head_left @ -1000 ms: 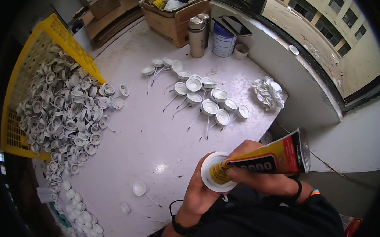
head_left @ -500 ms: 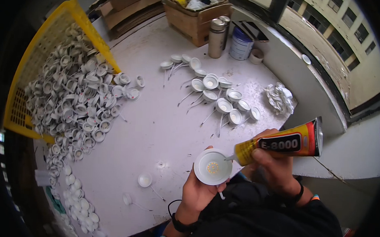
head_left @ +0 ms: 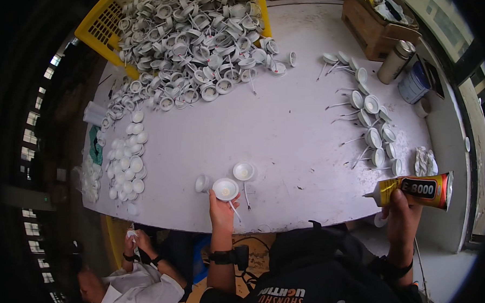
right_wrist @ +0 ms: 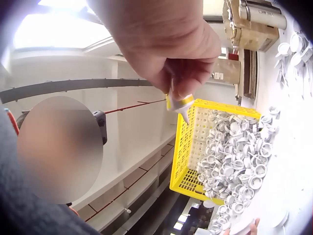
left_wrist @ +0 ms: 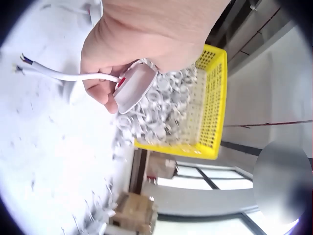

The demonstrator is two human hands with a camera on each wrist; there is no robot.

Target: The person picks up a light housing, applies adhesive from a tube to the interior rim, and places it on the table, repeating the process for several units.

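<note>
My left hand (head_left: 222, 214) holds a white round lamp cup (head_left: 225, 189) by its edge, its open face up and its white cable hanging beside the fingers. In the left wrist view the fingers of the hand (left_wrist: 134, 39) pinch the cup (left_wrist: 136, 87), with the cable (left_wrist: 68, 76) sticking out. My right hand (head_left: 403, 221) grips a yellow and black glue tube (head_left: 416, 190) at the right, its nozzle pointing left, well apart from the cup. Two more cups, one upright (head_left: 244, 171) and one tilted (head_left: 202, 183), lie on the table by the left hand.
A yellow crate (head_left: 102, 26) spills a large pile of cups (head_left: 198, 46) at the back left. White domed discs (head_left: 127, 165) lie at the left. Cabled cups (head_left: 371, 104), crumpled paper (head_left: 426, 162), a flask (head_left: 396, 62) and a tin (head_left: 414, 83) stand right. Another person (head_left: 144, 288) sits lower left.
The view has turned leftward. The tube has moved away from the cup to the right, and the left hand has carried the cup left, near the two loose cups.
</note>
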